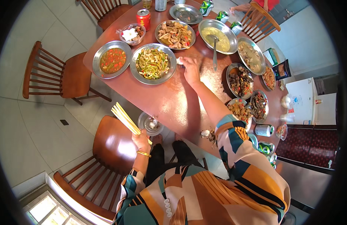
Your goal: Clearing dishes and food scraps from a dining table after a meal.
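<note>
My left hand (141, 141) is closed around a bundle of light-coloured chopsticks (123, 117), held out past the table's edge with their long ends pointing up and left. Stretched over the table, my right hand (191, 72) pinches a white crumpled tissue (179, 61) at the tabletop. Just left of the tissue is a round metal plate (173, 66) of green vegetable strips. Beside that plate stands a metal dish (96, 62) of red, chunky sauce. A metal plate (158, 39) of meat pieces lies beyond my right hand.
A metal soup bowl (233, 35) holds a long-handled ladle (214, 58). Several dishes and cans line the right side. Food scraps (211, 136) lie near the front edge. Below the edge sits a basin (140, 123) with waste. Wooden chairs (115, 138) stand around; another person is at the far side.
</note>
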`<act>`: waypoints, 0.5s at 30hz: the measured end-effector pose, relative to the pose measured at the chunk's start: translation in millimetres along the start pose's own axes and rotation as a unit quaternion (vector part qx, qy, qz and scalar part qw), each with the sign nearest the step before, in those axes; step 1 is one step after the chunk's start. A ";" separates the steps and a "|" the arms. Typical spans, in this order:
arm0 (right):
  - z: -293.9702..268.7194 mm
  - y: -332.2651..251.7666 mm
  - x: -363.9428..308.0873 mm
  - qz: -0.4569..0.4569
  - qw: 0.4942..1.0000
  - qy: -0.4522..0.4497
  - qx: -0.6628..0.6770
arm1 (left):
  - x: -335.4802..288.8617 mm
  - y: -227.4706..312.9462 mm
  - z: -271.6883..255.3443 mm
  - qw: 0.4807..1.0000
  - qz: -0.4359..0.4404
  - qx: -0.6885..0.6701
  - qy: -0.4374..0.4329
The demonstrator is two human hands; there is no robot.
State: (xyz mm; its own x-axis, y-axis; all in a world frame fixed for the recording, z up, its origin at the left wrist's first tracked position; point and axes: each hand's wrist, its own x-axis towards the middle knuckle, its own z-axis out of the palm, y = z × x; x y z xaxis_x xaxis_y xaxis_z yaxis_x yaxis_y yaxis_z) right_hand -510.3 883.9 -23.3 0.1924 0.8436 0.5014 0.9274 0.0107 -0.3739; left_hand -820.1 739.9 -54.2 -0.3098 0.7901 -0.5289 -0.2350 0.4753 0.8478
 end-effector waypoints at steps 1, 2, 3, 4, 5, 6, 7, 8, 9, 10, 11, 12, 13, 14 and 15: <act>-11.1 -10.3 -14.1 0.000 1.000 -0.001 0.000 | 0.6 -2.6 -1.3 1.000 -0.001 0.000 0.000; -21.3 -18.3 -29.0 -0.037 0.998 -0.046 0.016 | 2.7 -7.3 -2.3 1.000 0.015 0.005 -0.003; -29.4 -23.6 -38.5 -0.074 0.993 -0.091 0.033 | 4.2 -12.3 -4.4 0.999 0.030 0.010 -0.005; -38.3 -24.4 -46.0 -0.070 0.993 -0.094 0.032 | 1.9 -12.2 -1.9 0.999 0.030 0.018 -0.004; -46.1 -27.2 -55.4 -0.071 0.986 -0.123 0.088 | -0.4 -11.2 -2.0 0.999 0.025 0.023 -0.001; -53.0 -31.0 -63.1 -0.070 0.975 -0.151 0.145 | -1.4 -10.5 -1.4 0.999 0.023 0.025 -0.001; -59.5 -33.3 -57.6 -0.027 0.982 -0.115 0.145 | -3.7 -9.5 -1.9 0.999 0.019 0.029 -0.001; -50.7 -10.1 -55.1 0.095 0.977 -0.140 0.129 | -5.9 -7.8 0.3 1.000 0.004 0.025 -0.002; -50.7 -11.7 -41.5 0.079 0.994 -0.044 0.056 | -1.9 -12.4 -4.5 1.000 0.014 0.023 -0.013; -46.1 3.5 -31.6 0.093 0.994 -0.025 0.050 | -1.0 -14.0 -4.1 0.999 0.017 0.028 -0.011; -38.6 12.8 -27.8 0.133 0.990 -0.030 0.028 | 0.2 -15.1 -2.1 0.999 0.021 0.031 -0.010; -32.0 18.9 -33.2 0.099 0.995 -0.010 -0.017 | 1.6 -16.0 -0.8 0.999 0.019 0.035 -0.010; -29.4 9.8 -38.9 0.064 0.996 0.005 -0.059 | 0.7 -14.5 -5.0 0.998 0.030 0.046 -0.014; -27.6 -0.3 -47.8 0.048 0.998 0.002 -0.038 | 0.4 -13.2 -7.9 0.997 0.040 0.056 -0.018; -26.4 -11.6 -59.1 0.033 0.999 -0.001 -0.017 | 1.3 -12.9 -6.2 0.998 0.048 0.048 -0.015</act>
State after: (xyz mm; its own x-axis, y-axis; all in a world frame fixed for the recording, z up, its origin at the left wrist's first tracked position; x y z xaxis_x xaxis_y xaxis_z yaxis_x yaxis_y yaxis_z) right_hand -523.9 819.7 -28.0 0.2526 0.8428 0.4753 0.9231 -0.0627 -0.3794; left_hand -823.2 732.3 -66.1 -0.2976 0.8443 -0.4456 -0.1162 0.4313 0.8947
